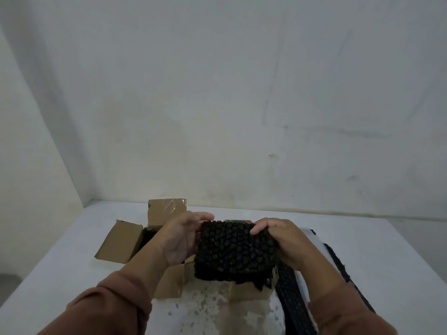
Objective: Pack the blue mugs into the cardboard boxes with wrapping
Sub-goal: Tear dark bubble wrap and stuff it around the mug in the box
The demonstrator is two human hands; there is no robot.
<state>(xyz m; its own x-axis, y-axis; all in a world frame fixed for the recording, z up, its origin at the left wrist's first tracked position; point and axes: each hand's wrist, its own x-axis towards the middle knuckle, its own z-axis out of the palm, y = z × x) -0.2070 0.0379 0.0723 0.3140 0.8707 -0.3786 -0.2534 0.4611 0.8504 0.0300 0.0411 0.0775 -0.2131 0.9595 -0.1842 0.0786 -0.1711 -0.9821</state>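
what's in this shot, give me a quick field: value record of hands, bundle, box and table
left hand: grips the bundle's left side
right hand: grips the bundle's upper right corner
bundle: black bubble wrap, held above the box; contents hidden
cardboard box: open, flaps spread, mostly behind the hands
loose wrap: black strip lying on the table, right of the box
table: white, stained patch near the front
mugs: none visible

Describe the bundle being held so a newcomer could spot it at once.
On the white table, above the open cardboard box, the left hand and right hand grip a black bubble-wrap bundle. Unlike the flat black wrap strip lying beside it, it is bulky and lifted.
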